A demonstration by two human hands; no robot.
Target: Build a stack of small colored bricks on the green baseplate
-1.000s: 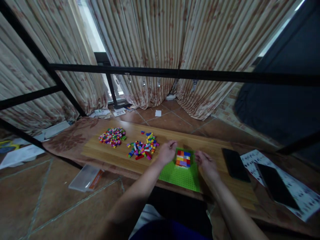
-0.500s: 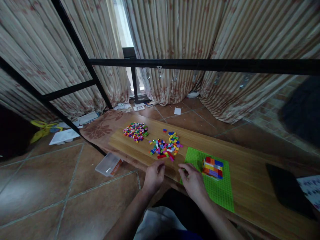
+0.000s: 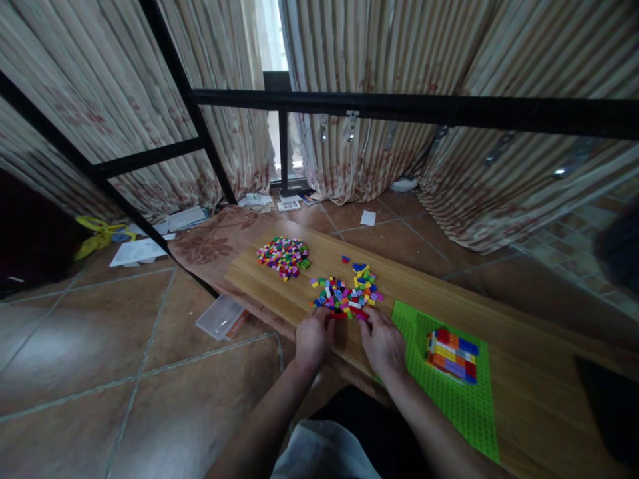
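My left hand [image 3: 314, 336] is at the front edge of the loose pile of toy bricks [image 3: 344, 293], thumb and fingers closed at the left end of a long red brick [image 3: 339, 315]. To its right, my right hand [image 3: 383, 340] has its fingertips closed at another red brick [image 3: 357, 311], beside a magenta one. The fingers partly hide both bricks. On the green baseplate [image 3: 449, 412], right of my right hand, sits a block built of red, orange, yellow, white and blue bricks [image 3: 453, 356].
A second pile of small bricks [image 3: 283, 256] lies farther left on the wooden board [image 3: 244, 269]. A clear plastic box [image 3: 219, 316] rests on the tiled floor. A dark flat object [image 3: 602, 392] lies at the board's right. A black metal frame [image 3: 399, 105] crosses before the curtains.
Both hands have moved forward from the board's near edge to the front of the brick pile, reaching the red bricks. The view has shifted, so the scene sits farther right.
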